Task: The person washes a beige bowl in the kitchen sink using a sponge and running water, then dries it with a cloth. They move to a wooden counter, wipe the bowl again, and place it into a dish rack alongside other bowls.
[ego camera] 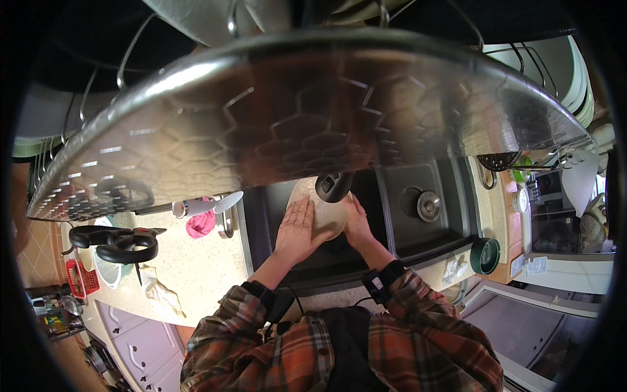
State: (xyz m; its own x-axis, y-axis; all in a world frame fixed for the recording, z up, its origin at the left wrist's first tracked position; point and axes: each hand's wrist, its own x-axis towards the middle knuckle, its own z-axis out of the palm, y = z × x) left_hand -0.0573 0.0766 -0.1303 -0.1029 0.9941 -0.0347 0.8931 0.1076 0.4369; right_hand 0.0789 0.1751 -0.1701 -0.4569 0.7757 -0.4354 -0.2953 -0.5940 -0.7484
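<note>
Over the left basin of a black double sink (264, 245), a pale bowl or dish (329, 215) is held beneath a dark faucet head (334, 186). My left hand (299, 228) lies with its fingers spread flat across the bowl's left side, thumb along the lower edge. At the right rim, my right hand (359, 223) grips the bowl, its fingertips partly hidden behind it. The faucet covers part of the bowl's upper area. Whether water is running I cannot tell.
A hammered metal rack (294, 117) hangs low across the view, with black-handled scissors (117, 242) at its left. On the left counter lie a pink cloth (200, 225) and a white cloth (159, 291). The right basin has a metal drain strainer (428, 206); a green round container (485, 256) stands beyond.
</note>
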